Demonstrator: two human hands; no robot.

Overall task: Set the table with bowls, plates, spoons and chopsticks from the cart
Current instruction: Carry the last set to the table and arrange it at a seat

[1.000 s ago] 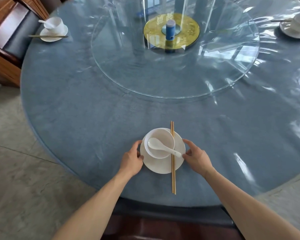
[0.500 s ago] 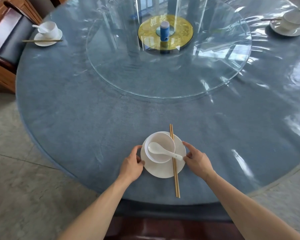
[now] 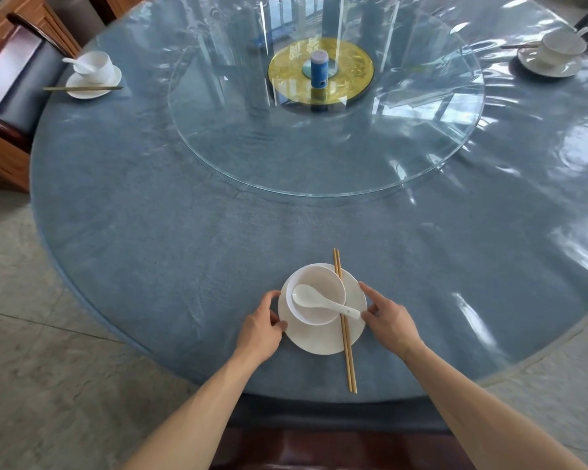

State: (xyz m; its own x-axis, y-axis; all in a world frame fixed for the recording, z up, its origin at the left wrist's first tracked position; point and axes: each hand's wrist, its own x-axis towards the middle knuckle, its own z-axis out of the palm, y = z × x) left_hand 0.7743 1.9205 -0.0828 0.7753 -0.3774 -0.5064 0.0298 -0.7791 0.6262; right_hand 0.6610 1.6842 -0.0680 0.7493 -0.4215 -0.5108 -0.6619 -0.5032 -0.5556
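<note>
round table (image 3: 150, 232) | glass turntable (image 3: 319, 157) centre | three plates: near (image 3: 319, 340), far-left (image 3: 92, 86), far-right (image 3: 550, 67)

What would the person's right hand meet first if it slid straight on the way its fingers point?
The right hand points left, already touching the plate rim; next likely the spoon handle and chopsticks, though heights are unclear.

The bowl (image 3: 315, 295), spoon (image 3: 319, 299) and plate (image 3: 323, 337) look like glossy white ceramic. The chopsticks (image 3: 347, 344) look like smooth golden-tan wood. A shiny clear plastic film covers the table's (image 3: 184, 266) matt blue-grey cloth; the turntable (image 3: 319, 157) is clear glass.
</note>
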